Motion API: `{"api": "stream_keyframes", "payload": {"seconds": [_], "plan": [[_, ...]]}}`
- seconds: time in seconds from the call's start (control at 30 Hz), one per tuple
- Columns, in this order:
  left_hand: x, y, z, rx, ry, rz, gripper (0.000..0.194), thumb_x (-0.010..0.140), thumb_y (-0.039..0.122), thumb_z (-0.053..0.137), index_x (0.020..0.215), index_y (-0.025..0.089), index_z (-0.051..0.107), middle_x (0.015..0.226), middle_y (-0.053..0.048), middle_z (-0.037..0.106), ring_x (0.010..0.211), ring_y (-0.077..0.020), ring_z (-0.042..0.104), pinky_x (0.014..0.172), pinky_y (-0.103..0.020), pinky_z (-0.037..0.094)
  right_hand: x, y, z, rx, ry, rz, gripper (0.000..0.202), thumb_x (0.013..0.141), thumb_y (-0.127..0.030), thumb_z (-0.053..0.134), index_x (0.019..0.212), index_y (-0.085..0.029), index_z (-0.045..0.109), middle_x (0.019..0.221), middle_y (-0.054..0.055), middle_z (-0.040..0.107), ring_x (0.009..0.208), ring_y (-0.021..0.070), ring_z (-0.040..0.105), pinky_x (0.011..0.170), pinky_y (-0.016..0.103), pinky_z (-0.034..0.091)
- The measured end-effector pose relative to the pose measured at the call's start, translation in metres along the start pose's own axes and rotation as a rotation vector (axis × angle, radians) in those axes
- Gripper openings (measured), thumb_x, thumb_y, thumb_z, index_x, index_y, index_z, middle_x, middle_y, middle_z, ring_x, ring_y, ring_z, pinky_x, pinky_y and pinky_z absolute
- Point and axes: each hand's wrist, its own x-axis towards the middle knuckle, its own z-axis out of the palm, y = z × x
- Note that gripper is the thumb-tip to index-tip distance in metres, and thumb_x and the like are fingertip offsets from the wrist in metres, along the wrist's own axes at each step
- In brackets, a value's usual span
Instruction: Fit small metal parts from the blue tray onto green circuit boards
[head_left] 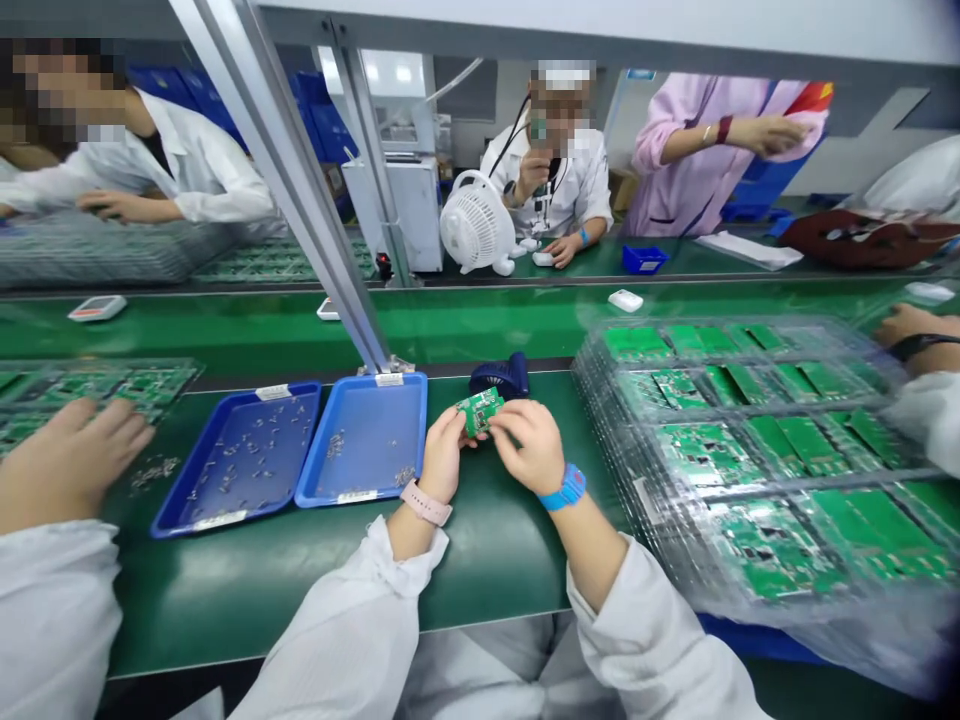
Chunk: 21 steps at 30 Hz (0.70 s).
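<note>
A small green circuit board [480, 410] is held up over the green table, in front of a dark blue handheld fan [501, 376]. My left hand [444, 450], with a pink band at its wrist, grips the board's left side. My right hand [531, 442], with a blue band, has its thumb and fingers pinched at the board's right edge; whether a small part is between them is too small to tell. Left of my hands lies a blue tray [367, 425] with small metal parts, beside a second blue tray [251, 455] with more scattered parts.
Stacked clear plastic trays [646, 500] of green boards stand at the right. Metal posts [300, 200] rise behind the blue trays. A person's hand [75, 455] is at the left, near loose parts [155, 472]. A white fan [476, 225] and other people are across the line.
</note>
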Motion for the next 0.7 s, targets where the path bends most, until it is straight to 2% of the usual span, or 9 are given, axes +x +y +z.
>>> {"api": "stream_keyframes", "payload": {"seconds": [0.1,0.17,0.27,0.4,0.53,0.63,0.7], "plan": [[0.002,-0.004,-0.002,0.021,0.019,-0.018,0.031,0.082,0.041,0.064,0.096,0.014,0.063,0.082,-0.004,0.066,0.057,-0.0109,0.058,0.051,-0.021,0.043,0.004,0.003,-0.004,0.183,0.172,0.335,0.020,0.092,-0.027,0.052,0.104,-0.019,0.066,0.105,0.009,0.063,0.088,0.0184,0.059,0.075,0.033,0.047],[0.003,-0.007,-0.003,0.016,0.042,-0.019,0.029,0.081,0.041,0.065,0.092,0.015,0.064,0.078,-0.003,0.064,0.056,-0.0108,0.057,0.050,-0.021,0.044,0.006,0.007,-0.004,0.320,0.191,0.527,0.024,0.092,-0.032,0.051,0.105,-0.019,0.066,0.102,0.007,0.064,0.077,0.0154,0.057,0.070,0.031,0.047],[0.002,-0.008,-0.002,-0.001,0.048,-0.012,0.026,0.079,0.041,0.067,0.086,0.017,0.065,0.075,-0.002,0.062,0.057,-0.0116,0.057,0.049,-0.021,0.044,0.007,0.012,0.001,0.510,0.161,0.697,0.029,0.088,-0.039,0.055,0.105,-0.018,0.066,0.095,0.005,0.065,0.070,0.0133,0.054,0.066,0.028,0.046],[0.000,-0.002,0.001,0.006,0.028,-0.015,0.023,0.077,0.039,0.070,0.083,0.017,0.066,0.075,-0.002,0.061,0.058,-0.0108,0.055,0.048,-0.021,0.044,0.005,0.015,0.012,0.666,0.050,0.747,0.030,0.080,-0.041,0.062,0.099,-0.019,0.067,0.086,0.002,0.065,0.068,0.0131,0.055,0.064,0.026,0.046],[0.001,0.000,0.000,0.001,-0.007,-0.052,0.028,0.074,0.040,0.072,0.093,0.018,0.068,0.084,-0.003,0.064,0.059,-0.0096,0.054,0.051,-0.022,0.044,0.003,0.022,0.019,0.727,0.016,0.797,0.030,0.074,-0.040,0.067,0.092,-0.017,0.066,0.075,0.001,0.063,0.064,0.0133,0.054,0.059,0.026,0.044],[0.003,-0.012,0.006,0.061,-0.056,-0.097,0.032,0.074,0.045,0.073,0.090,0.018,0.067,0.073,-0.002,0.062,0.055,-0.0103,0.055,0.053,-0.024,0.041,0.000,0.025,0.016,0.657,0.017,0.803,0.034,0.077,-0.041,0.063,0.099,-0.016,0.065,0.077,0.002,0.063,0.062,0.0140,0.054,0.057,0.028,0.044],[0.004,-0.015,0.014,0.099,-0.048,-0.118,0.035,0.072,0.051,0.073,0.082,0.019,0.064,0.064,-0.002,0.058,0.054,-0.0121,0.055,0.054,-0.027,0.039,0.001,0.018,0.010,0.458,0.065,0.689,0.035,0.081,-0.037,0.060,0.109,-0.017,0.064,0.089,0.005,0.064,0.067,0.0155,0.056,0.063,0.031,0.048]]}}
